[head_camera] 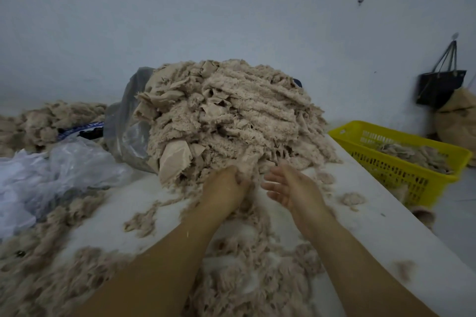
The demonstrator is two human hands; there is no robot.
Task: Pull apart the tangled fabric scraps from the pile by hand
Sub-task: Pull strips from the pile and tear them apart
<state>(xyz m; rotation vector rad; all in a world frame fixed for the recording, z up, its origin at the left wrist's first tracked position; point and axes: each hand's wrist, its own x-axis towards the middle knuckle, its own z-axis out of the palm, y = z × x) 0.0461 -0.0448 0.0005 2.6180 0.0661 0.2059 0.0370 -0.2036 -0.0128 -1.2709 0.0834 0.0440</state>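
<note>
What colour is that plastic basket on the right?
Bright yellow basket, seen in the head view.

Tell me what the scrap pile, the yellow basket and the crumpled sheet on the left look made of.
Pile of fabric scraps: beige textile, seemingly a fleece-like cloth; fuzzy, frayed edges, with a smoother matte backing on some pieces. Yellow basket: moulded plastic by its look, rigid perforated walls, slight sheen. Crumpled sheet: thin translucent plastic film, glossy creases.

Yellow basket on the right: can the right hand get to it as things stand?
Probably yes. The right hand is open and holds nothing, and only bare table with a loose tuft lies between it and the yellow basket. The left hand grips the pile.
</note>
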